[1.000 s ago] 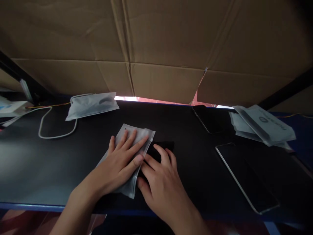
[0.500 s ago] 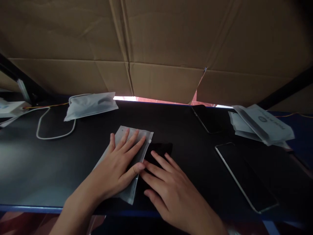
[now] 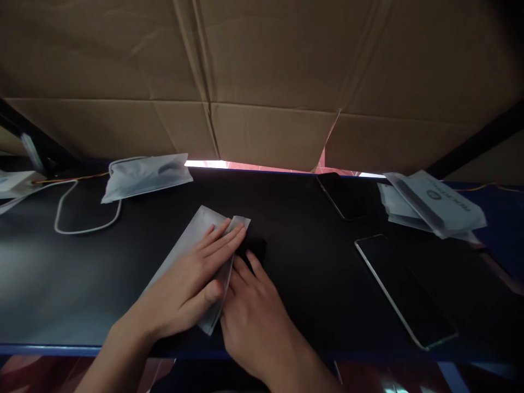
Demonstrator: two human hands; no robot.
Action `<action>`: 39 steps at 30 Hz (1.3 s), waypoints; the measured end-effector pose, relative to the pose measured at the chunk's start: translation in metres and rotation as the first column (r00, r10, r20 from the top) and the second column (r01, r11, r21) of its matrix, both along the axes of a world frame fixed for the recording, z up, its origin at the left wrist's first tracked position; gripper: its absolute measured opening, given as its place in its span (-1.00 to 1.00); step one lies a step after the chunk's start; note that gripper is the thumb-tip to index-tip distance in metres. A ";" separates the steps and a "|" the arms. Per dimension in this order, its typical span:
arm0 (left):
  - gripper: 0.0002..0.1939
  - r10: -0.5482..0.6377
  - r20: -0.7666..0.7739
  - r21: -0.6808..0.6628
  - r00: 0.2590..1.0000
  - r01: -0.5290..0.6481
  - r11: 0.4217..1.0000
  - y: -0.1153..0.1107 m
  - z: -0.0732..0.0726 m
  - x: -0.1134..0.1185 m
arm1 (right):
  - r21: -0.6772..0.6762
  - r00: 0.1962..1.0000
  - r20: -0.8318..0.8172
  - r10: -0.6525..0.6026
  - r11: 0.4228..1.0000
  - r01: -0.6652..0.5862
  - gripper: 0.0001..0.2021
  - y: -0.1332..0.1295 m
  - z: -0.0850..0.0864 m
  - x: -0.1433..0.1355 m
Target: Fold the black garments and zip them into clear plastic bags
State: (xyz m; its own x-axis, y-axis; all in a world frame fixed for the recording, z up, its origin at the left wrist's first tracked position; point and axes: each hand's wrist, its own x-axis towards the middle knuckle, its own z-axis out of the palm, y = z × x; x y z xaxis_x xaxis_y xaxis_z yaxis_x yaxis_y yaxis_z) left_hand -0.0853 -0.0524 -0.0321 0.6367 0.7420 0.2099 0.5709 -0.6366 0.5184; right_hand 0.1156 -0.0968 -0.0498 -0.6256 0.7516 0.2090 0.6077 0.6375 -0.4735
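Note:
A frosted zip pouch point(image 3: 184, 240) lies on the black tabletop, its upper right corner folded over. My left hand point(image 3: 190, 284) rests flat on it, fingers stretched out and close together, thumb apart. Against the pouch's right edge is my right hand point(image 3: 256, 319), its fingers extended and some fingertips hidden at or under that edge. Beneath and beyond those fingers shows a soft-looking black item point(image 3: 257, 250); its kind is hard to make out against the dark surface.
A dark phone point(image 3: 344, 196) lies at the back, and a larger one with a silver edge point(image 3: 405, 289) at the right. Stacked frosted pouches point(image 3: 450, 204) are at the far right. Another filled pouch point(image 3: 147, 177) and a white cable point(image 3: 88, 232) lie left, before a cardboard wall point(image 3: 266, 131).
My right hand has moved left to the pouch's edge, with the black item shifting left too. The pouch's upper right corner is now folded, and my left fingers are closer together.

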 end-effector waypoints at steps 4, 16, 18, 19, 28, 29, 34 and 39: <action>-0.29 0.085 0.007 -0.003 0.996 -0.085 0.996 -0.002 -0.003 -0.004 | -0.039 0.997 -0.079 0.021 0.999 -0.024 -0.57 0.001 0.010 0.011; -0.30 0.165 -0.192 0.042 0.967 -0.160 0.986 -0.007 -0.014 -0.016 | 0.011 0.995 0.036 -0.089 0.996 0.088 -0.63 0.004 0.008 0.034; -0.28 0.156 -0.159 0.035 0.975 -0.152 0.988 -0.010 -0.013 -0.012 | 0.030 0.993 -0.036 -0.117 0.993 0.118 -0.82 0.003 0.005 0.020; -0.27 0.148 -0.141 0.016 0.979 -0.147 0.989 -0.012 -0.011 -0.010 | 0.029 0.989 -0.083 -0.125 0.991 0.128 -0.81 0.003 0.005 0.014; -0.14 0.087 0.017 -0.062 0.996 -0.086 0.994 -0.026 0.007 -0.001 | -0.118 0.985 -0.173 -0.021 0.993 0.001 -0.65 0.002 0.016 0.008; -0.12 0.072 -0.001 -0.044 0.997 -0.072 0.996 -0.025 0.008 0.002 | -0.118 0.991 -0.125 -0.045 0.993 0.030 -0.65 0.001 0.016 0.005; -0.11 0.084 -0.122 0.007 0.989 -0.084 0.996 -0.018 0.008 0.000 | -0.139 0.979 -0.110 -0.174 0.978 0.158 -0.61 -0.004 0.017 -0.001; -0.15 0.148 -0.171 0.043 0.974 -0.143 0.989 -0.017 0.000 -0.013 | -0.140 0.937 -0.281 -0.207 0.975 0.173 -0.59 -0.006 0.011 0.028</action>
State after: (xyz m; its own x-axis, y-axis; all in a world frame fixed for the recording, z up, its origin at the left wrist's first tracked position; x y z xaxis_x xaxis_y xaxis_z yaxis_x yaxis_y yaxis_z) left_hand -0.0979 -0.0698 -0.0319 0.5513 0.8242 0.1295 0.7378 -0.5541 0.3855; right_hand 0.1434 -0.1031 -0.0391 -0.3929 0.8793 0.2690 0.5368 0.4569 -0.7093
